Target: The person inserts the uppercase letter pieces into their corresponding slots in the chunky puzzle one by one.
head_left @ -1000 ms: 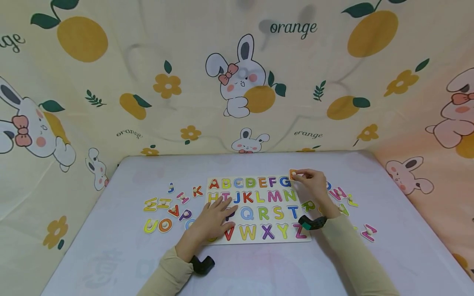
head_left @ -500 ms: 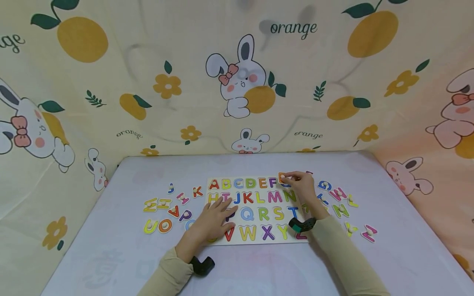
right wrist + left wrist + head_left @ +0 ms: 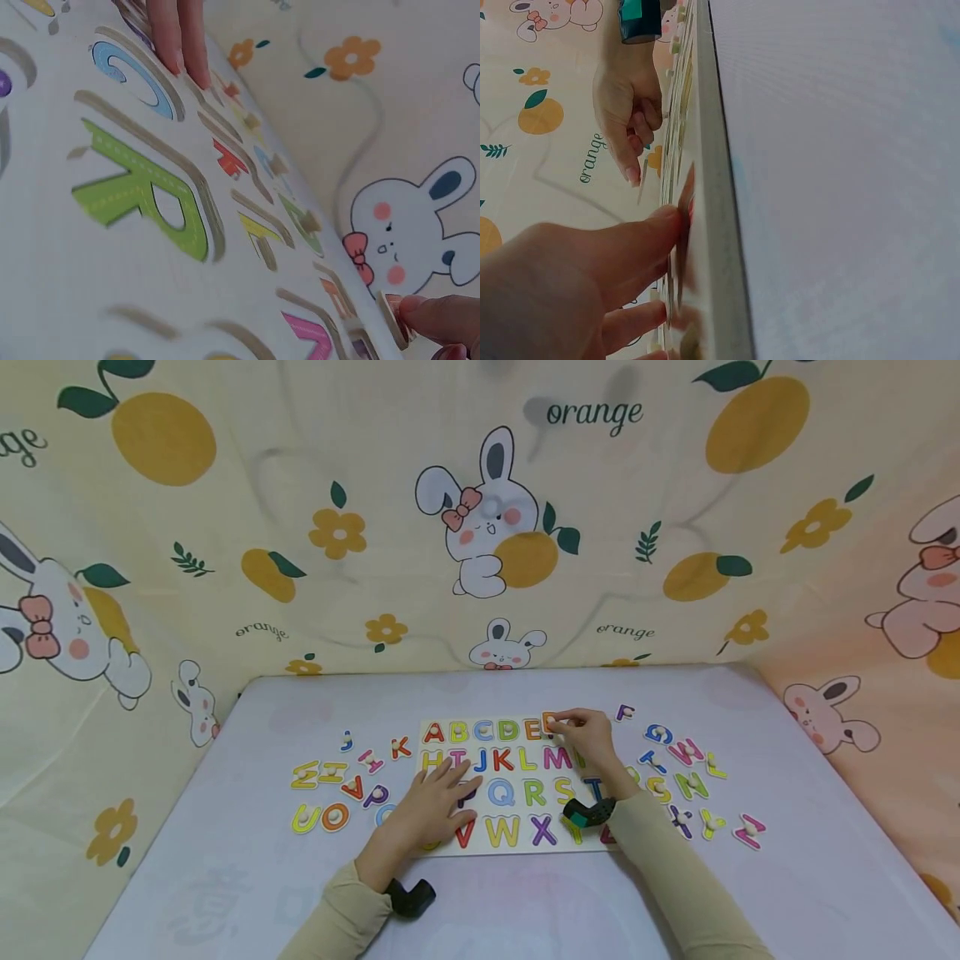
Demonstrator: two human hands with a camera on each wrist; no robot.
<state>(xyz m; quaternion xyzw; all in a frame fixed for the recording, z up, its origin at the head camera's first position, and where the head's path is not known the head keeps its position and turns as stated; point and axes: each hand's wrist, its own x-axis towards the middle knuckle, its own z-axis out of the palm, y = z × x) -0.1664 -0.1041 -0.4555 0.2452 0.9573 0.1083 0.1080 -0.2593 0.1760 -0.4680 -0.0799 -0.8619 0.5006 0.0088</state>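
A white alphabet puzzle board (image 3: 517, 852) lies on the table, with knobbed letters A to D seated in its top row. My left hand (image 3: 435, 802) rests on the board's left side, fingers spread, and covers some of its letters. Between thumb and fingertips my right hand (image 3: 588, 739) pinches an orange letter piece (image 3: 549, 723), apparently an E, above the top row by the printed E and F. In the right wrist view the same orange piece (image 3: 394, 321) is held tilted at the board's far edge, apart from the surface.
Loose knobbed letters lie left of the board, among them an orange O (image 3: 334, 817) and a red K (image 3: 400, 747). More lie to the right, including a purple F (image 3: 625, 712) and a blue G (image 3: 658, 734). A patterned cloth (image 3: 345, 610) hangs behind the table.
My right hand has moved left with the orange letter piece, from beyond the printed G to near the printed E. This uncovers loose letters on the right. My left hand stays in place.
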